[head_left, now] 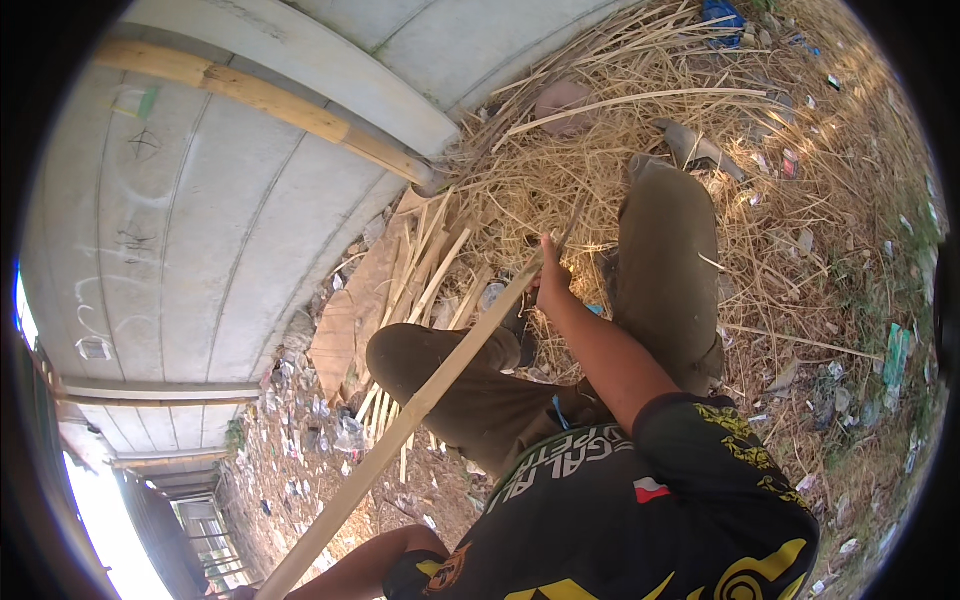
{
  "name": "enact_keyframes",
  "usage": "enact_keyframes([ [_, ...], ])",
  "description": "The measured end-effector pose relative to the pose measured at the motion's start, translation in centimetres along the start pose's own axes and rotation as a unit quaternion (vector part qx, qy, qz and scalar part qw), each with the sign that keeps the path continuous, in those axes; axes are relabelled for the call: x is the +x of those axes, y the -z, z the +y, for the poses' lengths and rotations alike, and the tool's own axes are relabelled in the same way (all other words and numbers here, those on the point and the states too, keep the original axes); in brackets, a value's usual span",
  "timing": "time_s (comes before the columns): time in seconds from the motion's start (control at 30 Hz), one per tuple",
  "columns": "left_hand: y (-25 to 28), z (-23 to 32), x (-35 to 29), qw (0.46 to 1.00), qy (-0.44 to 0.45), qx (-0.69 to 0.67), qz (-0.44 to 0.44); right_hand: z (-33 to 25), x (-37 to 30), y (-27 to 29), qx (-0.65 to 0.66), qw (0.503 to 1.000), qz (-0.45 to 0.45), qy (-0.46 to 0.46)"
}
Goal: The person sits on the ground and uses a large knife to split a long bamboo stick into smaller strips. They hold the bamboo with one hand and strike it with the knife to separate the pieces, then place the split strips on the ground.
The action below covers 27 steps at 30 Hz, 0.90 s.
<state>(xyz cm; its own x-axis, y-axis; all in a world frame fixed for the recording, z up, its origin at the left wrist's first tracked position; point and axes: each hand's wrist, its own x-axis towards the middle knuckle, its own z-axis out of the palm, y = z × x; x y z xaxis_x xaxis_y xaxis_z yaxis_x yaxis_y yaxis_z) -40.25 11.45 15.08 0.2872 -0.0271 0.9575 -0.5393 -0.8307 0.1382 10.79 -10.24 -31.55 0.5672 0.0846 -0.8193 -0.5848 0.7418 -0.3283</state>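
Observation:
A long, pale bamboo strip (408, 418) runs slantwise across my lap, from the lower left up to my right hand. My right hand (551, 276) is closed, its thumb laid along the strip's far end. A narrow, dark, tapering piece that looks like a knife blade (574, 222) sticks out beyond that hand; the handle is hidden in the fingers. At the lower left rim, my left hand (243, 593) is closed around the strip's near end, and only a small part of it shows.
Several split bamboo strips (425, 265) lie left of my knees on brown sheeting (345, 330). Straw-like shavings (560, 180) cover the ground ahead, with a round, brownish stone-like object (563, 107). A grey panel wall (230, 210) stands at left. Litter and a green scrap (896, 355) lie right.

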Motion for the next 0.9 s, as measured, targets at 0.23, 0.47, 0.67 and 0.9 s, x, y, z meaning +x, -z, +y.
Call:
enact_keyframes([
  [0.23, 4.9, -3.8, -10.3, 0.903, 0.279, -0.063, 0.321, -2.8, 0.4, -1.4, 0.058, 0.986, -0.151, 0.035],
  [0.47, 2.8, -9.7, -21.3, 0.731, 0.459, 0.246, 0.442, -4.8, -4.0, -3.6, 0.044, 0.960, -0.275, 0.021],
  [0.67, -5.6, -14.7, -26.3, 0.522, 0.546, 0.612, 0.234, -8.1, -8.4, -4.8, 0.048, 0.947, -0.303, 0.092],
  [0.9, -28.3, -11.5, -14.9, 0.756, 0.429, 0.488, -0.087, -12.0, -14.3, -5.6, 0.002, 0.926, -0.320, 0.202],
])
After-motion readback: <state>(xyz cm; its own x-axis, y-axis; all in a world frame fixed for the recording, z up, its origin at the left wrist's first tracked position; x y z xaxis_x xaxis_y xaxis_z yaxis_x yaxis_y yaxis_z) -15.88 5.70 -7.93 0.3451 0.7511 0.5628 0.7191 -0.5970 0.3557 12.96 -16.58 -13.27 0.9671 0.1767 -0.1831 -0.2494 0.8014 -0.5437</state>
